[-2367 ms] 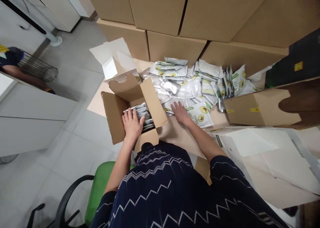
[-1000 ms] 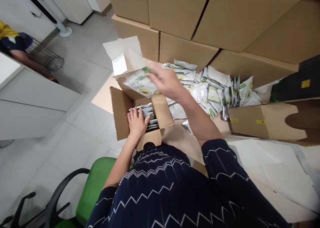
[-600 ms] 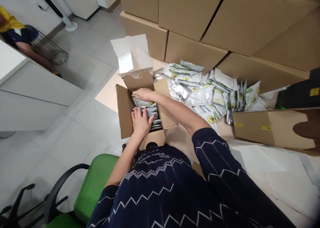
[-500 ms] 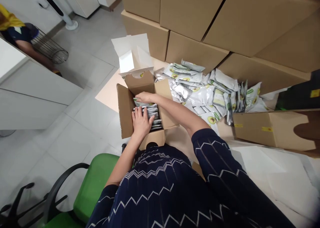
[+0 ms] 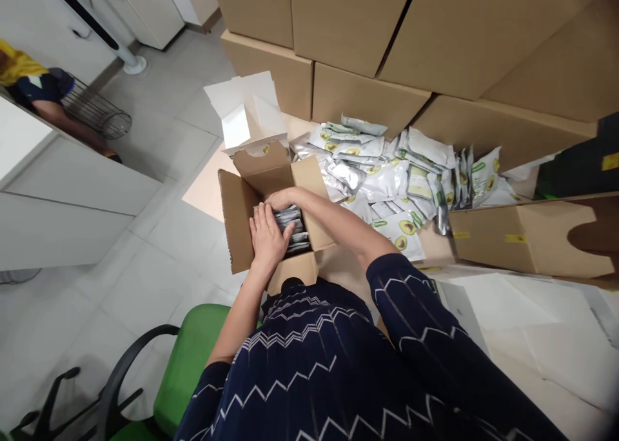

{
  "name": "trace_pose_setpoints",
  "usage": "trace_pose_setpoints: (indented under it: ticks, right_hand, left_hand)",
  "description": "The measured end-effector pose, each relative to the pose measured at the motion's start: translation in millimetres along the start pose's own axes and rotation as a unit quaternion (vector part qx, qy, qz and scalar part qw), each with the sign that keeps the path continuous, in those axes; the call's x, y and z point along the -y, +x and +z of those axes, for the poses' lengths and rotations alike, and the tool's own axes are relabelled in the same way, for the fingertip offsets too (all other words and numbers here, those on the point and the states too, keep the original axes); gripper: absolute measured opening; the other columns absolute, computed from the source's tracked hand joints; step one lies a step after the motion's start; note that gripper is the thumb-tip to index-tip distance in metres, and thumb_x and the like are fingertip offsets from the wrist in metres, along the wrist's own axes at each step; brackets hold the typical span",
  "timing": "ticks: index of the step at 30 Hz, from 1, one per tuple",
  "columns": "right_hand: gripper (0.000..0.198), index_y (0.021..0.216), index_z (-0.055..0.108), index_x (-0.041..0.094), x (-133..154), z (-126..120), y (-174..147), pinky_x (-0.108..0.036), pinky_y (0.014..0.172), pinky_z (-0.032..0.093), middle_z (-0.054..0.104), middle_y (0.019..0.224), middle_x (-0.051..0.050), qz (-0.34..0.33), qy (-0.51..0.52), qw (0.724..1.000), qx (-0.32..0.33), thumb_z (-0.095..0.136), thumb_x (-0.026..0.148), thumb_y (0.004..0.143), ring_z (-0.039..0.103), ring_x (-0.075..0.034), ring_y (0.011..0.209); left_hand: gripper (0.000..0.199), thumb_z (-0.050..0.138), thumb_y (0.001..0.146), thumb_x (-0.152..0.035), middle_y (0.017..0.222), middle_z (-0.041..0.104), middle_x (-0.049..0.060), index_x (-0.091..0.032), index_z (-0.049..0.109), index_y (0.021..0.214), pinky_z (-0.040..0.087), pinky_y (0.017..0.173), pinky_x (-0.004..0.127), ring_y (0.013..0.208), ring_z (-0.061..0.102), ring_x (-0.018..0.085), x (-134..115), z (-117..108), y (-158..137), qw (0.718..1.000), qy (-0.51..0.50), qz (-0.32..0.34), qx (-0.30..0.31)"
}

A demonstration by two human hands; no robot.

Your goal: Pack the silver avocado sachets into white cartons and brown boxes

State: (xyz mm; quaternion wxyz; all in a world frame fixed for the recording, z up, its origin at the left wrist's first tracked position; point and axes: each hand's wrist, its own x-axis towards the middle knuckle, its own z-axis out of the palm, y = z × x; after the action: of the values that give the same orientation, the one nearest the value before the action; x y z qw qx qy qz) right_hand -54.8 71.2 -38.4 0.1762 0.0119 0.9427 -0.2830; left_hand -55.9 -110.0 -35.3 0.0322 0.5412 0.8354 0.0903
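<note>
Left hand lies splayed, unclenched, on flat silvery foil packets in the flapped brown cardboard box, right hand at its one o'clock, grip impossible to tell, so best square the row evenly!

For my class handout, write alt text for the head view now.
A person's left hand and right hand reach into an open brown carton holding a row of flat silvery packets. Beside it lies a heap of avocado-printed pouches, with large cardboard boxes stacked behind.

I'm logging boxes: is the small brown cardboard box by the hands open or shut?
Open: the small brown cardboard box has its flaps spread, silver packets showing inside.
</note>
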Motion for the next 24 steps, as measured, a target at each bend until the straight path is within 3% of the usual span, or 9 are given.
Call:
trace_pose_setpoints:
  ticks: [6,9,12,14,16,17,19,22,24]
  right_hand:
    - [0.031,0.111,0.074,0.006,5.6,-1.9,-7.1,-0.026,0.087,0.051,0.073,0.117,-0.015,0.048,0.041,0.997,0.036,0.056,0.024,0.093,0.070,-0.021,0.100]
    - [0.028,0.111,0.074,0.009,11.8,-15.7,-38.8,-0.029,0.092,0.051,0.074,0.115,-0.014,0.042,0.105,0.988,-0.103,0.059,0.020,0.090,0.069,-0.021,0.102]
    - [0.034,0.125,0.067,0.017,2.4,-24.0,-90.6,-0.029,0.091,0.052,0.073,0.118,-0.009,0.034,0.232,0.911,-0.340,0.053,0.023,0.095,0.069,-0.016,0.098]
    - [0.036,0.128,0.064,0.017,-16.3,-17.6,-130.0,-0.028,0.083,0.054,0.074,0.114,-0.008,0.095,0.286,0.844,-0.443,0.046,0.028,0.098,0.070,-0.014,0.090]
    - [0.034,0.122,0.065,0.014,-40.4,1.5,-167.4,-0.027,0.080,0.054,0.074,0.110,-0.009,0.203,0.285,0.792,-0.501,0.047,0.028,0.096,0.070,-0.015,0.088]
    - [0.031,0.117,0.067,0.013,-52.1,15.4,-183.8,-0.028,0.081,0.054,0.074,0.107,-0.010,0.266,0.269,0.779,-0.500,0.050,0.026,0.094,0.070,-0.017,0.090]
    - [0.027,0.107,0.070,0.012,-70.0,48.2,-209.3,-0.031,0.088,0.052,0.074,0.105,-0.011,0.397,0.217,0.789,-0.416,0.062,0.028,0.087,0.068,-0.022,0.099]
    - [0.051,0.120,0.064,0.009,-78.4,97.8,-223.7,-0.037,0.094,0.049,0.065,0.122,-0.021,0.551,0.178,0.774,-0.256,0.072,0.043,0.082,0.063,-0.031,0.113]
    - [0.073,0.132,0.055,0.010,-74.3,122.7,-218.9,-0.041,0.094,0.049,0.055,0.134,-0.025,0.616,0.157,0.740,-0.220,0.076,0.050,0.076,0.060,-0.036,0.119]
  left_hand:
    - [0.091,0.037,0.095,-0.062,0.161,0.027,0.026,0.002,0.019,0.156,0.020,0.122,0.057,0.150,0.024,0.040,0.1,0.9,7.6,0.999,0.019,0.007,0.034]
    - [0.088,0.037,0.095,-0.062,0.160,0.030,0.026,0.003,0.025,0.154,0.021,0.121,0.057,0.150,0.025,0.041,0.0,0.1,7.9,0.999,0.030,0.004,0.037]
    - [0.083,0.036,0.096,-0.061,0.159,0.032,0.026,0.001,0.034,0.152,0.022,0.121,0.058,0.150,0.025,0.042,-0.4,-1.9,6.6,0.998,0.040,0.010,0.039]
    - [0.081,0.035,0.096,-0.061,0.158,0.034,0.026,-0.001,0.036,0.151,0.022,0.120,0.058,0.150,0.025,0.041,-0.9,-3.0,5.8,0.998,0.044,0.013,0.037]
    - [0.080,0.035,0.096,-0.060,0.158,0.034,0.026,-0.002,0.036,0.151,0.023,0.120,0.058,0.150,0.025,0.041,-1.5,-3.4,5.3,0.998,0.046,0.014,0.036]
    - [0.080,0.035,0.096,-0.060,0.158,0.034,0.026,-0.002,0.037,0.151,0.023,0.120,0.058,0.150,0.025,0.041,-1.6,-3.2,5.3,0.998,0.047,0.014,0.035]
    - [0.080,0.035,0.096,-0.060,0.158,0.034,0.026,-0.002,0.037,0.151,0.022,0.120,0.058,0.150,0.025,0.040,-2.0,-2.5,5.4,0.998,0.047,0.014,0.033]
    - [0.079,0.035,0.096,-0.060,0.158,0.034,0.026,-0.002,0.037,0.151,0.022,0.121,0.058,0.150,0.025,0.040,-2.7,-1.5,5.8,0.998,0.050,0.014,0.032]
    - [0.079,0.036,0.096,-0.060,0.158,0.034,0.025,-0.003,0.037,0.151,0.022,0.121,0.057,0.150,0.025,0.040,-3.4,-1.3,5.8,0.998,0.053,0.011,0.034]
